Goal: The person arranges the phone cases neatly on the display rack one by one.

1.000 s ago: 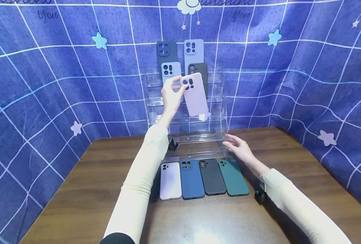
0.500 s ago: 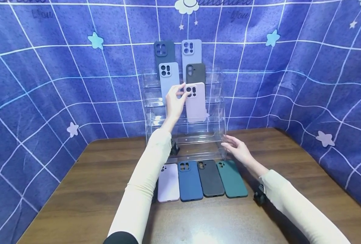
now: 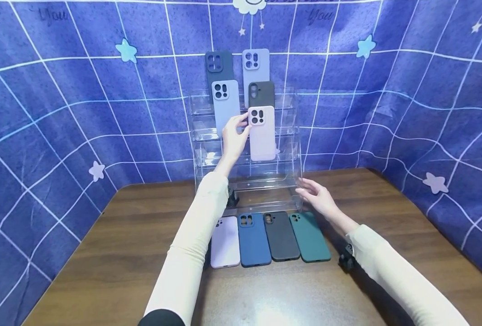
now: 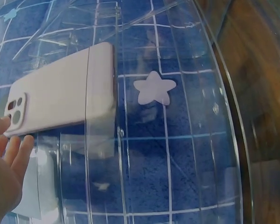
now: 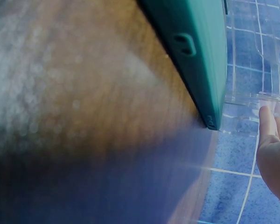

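At the left edge of a pale pink phone case (image 3: 262, 140), beside its camera cutouts, my left hand (image 3: 234, 138) pinches with thumb and fingers. The case stands upright, its lower end behind a clear lip of the tiered acrylic display rack (image 3: 265, 183). In the left wrist view a fingertip overlaps the camera corner of the pink case (image 4: 60, 88). My right hand (image 3: 320, 197) touches the right side of the rack low down with nearly straight fingers. In the right wrist view the same hand (image 5: 275, 154) meets the clear plastic; part of it is cut off.
Higher tiers carry a dark blue case (image 3: 224, 68), lavender case (image 3: 261, 59), light blue case (image 3: 226, 108) and black case (image 3: 265, 93). Before the rack lie lilac (image 3: 226, 244), blue (image 3: 255, 244), black (image 3: 283, 240) and green (image 3: 312, 240) cases on the wooden table (image 3: 143, 226).
My left hand has brought the pink case down and straightened it from a tilt into the rack's middle tier. The right hand has stayed at the rack's side.
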### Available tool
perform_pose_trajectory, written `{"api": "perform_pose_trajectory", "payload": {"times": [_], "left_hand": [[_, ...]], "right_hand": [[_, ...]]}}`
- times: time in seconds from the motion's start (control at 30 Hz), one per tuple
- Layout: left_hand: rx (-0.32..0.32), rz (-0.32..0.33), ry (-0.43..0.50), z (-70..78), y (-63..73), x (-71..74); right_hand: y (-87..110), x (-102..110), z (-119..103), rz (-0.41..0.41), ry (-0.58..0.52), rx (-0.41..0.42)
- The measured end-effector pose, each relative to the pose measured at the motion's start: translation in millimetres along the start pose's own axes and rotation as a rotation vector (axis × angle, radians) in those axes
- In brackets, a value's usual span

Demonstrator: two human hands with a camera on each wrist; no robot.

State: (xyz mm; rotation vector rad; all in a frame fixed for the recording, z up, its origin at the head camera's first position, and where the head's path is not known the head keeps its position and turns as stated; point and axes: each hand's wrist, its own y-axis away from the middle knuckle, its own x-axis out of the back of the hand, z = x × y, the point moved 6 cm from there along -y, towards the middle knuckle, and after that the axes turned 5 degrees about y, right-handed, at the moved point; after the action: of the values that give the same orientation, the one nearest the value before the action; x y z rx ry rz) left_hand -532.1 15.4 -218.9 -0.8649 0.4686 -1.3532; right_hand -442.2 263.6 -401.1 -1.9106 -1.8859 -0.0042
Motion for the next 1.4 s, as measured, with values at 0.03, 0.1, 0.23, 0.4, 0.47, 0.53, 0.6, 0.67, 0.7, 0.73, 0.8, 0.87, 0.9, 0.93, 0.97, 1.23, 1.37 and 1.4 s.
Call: {"api": "perform_pose_trajectory", "payload": {"times": [0.03, 0.1, 0.23, 0.4, 0.47, 0.53, 0.6, 0.67, 0.7, 0.73, 0.8, 0.87, 0.9, 0.93, 0.97, 1.23, 1.37, 1.4], "left_hand": [[0.007, -0.001, 0.006, -0.3, 1.1, 1.4], [0.023, -0.003, 0.023, -1.0, 2.9, 4.4], [0.052, -0.018, 0.042, -1.1, 5.6, 11.0], [0.099, -0.052, 0.035, -2.8, 11.4, 20.2], [0.112, -0.059, 0.032, -3.6, 13.6, 26.0], [0.117, -0.062, 0.021, -3.0, 16.2, 32.6], [0.115, -0.065, 0.007, -2.7, 19.5, 39.0], [0.115, -0.074, 0.001, -2.3, 23.6, 45.1], [0.116, -0.079, -0.005, -2.5, 26.1, 48.1], [0.117, -0.085, -0.006, -3.0, 28.5, 50.9], [0.119, -0.095, -0.001, -3.7, 33.7, 56.7], [0.123, -0.103, 0.013, -4.3, 38.9, 62.9], [0.122, -0.104, 0.014, -4.7, 41.3, 66.2], [0.121, -0.105, 0.019, -4.9, 43.4, 69.6], [0.12, -0.105, 0.019, -5.3, 45.4, 73.1], [0.106, -0.085, 0.004, -12.8, 66.1, 99.8], [0.119, -0.084, 0.011, -19.6, 80.4, 112.4], [0.123, -0.083, 0.006, -21.1, 83.5, 115.8]], "right_hand": [[0.2, 0, 0, 0.0, -0.004, 0.002], [0.5, -1, 0, -0.001, -0.004, -0.001], [0.0, -1, 0, -0.001, 0.015, 0.0], [-1.0, 0, 0, -0.002, 0.012, 0.005], [-2.4, 0, -1, 0.0, 0.01, 0.008], [-3.6, 0, -2, 0.005, 0.008, 0.007], [-4.3, -1, -2, 0.001, 0.011, 0.005], [-4.3, -2, -2, 0.0, 0.011, -0.002], [-4.0, -2, -2, -0.004, 0.01, -0.003], [-3.5, -2, -2, -0.007, 0.012, -0.005], [-2.6, -2, -1, -0.015, 0.01, -0.01], [-1.7, -1, -1, -0.023, 0.004, -0.011], [-1.4, -1, -1, -0.027, 0.0, -0.011], [-1.5, 0, -1, -0.031, -0.001, -0.009], [-1.9, 0, -1, -0.035, -0.006, -0.007], [-0.1, -1, -4, -0.041, -0.003, 0.008], [1.8, -3, -4, -0.036, 0.0, 0.026], [1.8, -3, -3, -0.028, -0.001, 0.02]]}}
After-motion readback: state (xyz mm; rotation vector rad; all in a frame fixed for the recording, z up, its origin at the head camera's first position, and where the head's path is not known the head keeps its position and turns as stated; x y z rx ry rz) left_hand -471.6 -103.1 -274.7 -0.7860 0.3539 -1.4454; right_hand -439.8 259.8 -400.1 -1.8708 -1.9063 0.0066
